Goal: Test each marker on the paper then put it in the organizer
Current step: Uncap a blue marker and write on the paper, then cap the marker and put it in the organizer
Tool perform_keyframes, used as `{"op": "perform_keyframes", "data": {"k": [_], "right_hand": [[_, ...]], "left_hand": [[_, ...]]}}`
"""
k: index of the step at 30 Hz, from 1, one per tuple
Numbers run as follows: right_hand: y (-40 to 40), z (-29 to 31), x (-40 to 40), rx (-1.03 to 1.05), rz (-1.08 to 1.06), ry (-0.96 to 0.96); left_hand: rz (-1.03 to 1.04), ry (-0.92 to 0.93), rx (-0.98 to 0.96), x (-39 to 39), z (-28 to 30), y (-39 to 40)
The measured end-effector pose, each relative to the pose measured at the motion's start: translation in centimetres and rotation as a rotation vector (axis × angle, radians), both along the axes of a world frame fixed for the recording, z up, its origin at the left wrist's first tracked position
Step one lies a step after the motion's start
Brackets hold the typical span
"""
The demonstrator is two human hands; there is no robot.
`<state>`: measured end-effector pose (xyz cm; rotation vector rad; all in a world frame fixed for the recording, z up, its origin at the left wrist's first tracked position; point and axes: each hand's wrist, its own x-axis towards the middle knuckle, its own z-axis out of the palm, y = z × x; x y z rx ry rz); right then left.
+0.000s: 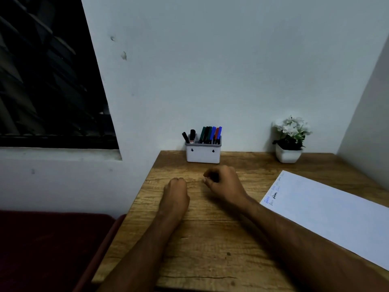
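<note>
— Looking for a marker loose on the surface (210, 239), I find none; where are they?

— All that I can see stand in the organizer (203, 152) at the far edge, against the wall: two black ones (188, 137) in its left compartment, and the green, blue and red ones (211, 134) packed in the right. They stand nearly upright, long axes pointing up and leaning a little.

— And the hands?

— Both lie on the wood just near of the organizer. The right hand (223, 182) is the closer, almost straight in front of it; its fingers are curled with thumb and fingertips drawn together, and I see nothing between them. The left hand (175, 192) is balled into a loose fist, holding nothing.

— The paper?

— The paper (328, 216) lies to the right, test scribbles at its near-left corner, well apart from both hands. I judge the task close to finished, or finished.
</note>
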<state>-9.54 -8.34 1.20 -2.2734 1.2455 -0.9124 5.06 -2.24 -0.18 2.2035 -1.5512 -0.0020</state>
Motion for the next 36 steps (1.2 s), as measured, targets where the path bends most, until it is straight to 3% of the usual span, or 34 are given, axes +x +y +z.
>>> {"op": "perform_keyframes", "data": {"k": [4,7,10,14,18,23,28,36], "right_hand": [[0.3,0.0,-0.4,0.041,0.011,-0.012],[0.6,0.2,-0.6,0.119,0.018,-0.07],[0.9,0.7,-1.2,0.233,0.052,-0.147],[1.3,1.6,-2.8,0.382,0.099,-0.288],[1.3,2.3,-5.0,0.433,0.098,-0.347],[0.0,1.7,-7.3,0.368,-0.053,-0.36],[-0.5,2.1,-8.7,0.441,-0.143,-0.481],[-1.2,1.6,-9.7,0.493,-0.223,-0.439]], "left_hand": [[0.034,0.016,-0.035,-0.1,0.3,-0.5],[0.031,0.152,-0.141,-1.3,0.9,-1.4],[0.026,0.391,-0.286,-3.2,2.1,-2.7],[0.02,0.847,-0.458,-5.6,3.7,-4.6],[0.009,1.111,-0.536,-8.3,4.3,-5.8],[-0.036,1.344,-0.548,-11.2,4.2,-7.0],[-0.081,1.555,-0.486,-13.2,3.9,-7.7],[-0.084,1.691,-0.394,-14.1,3.7,-8.3]]}}
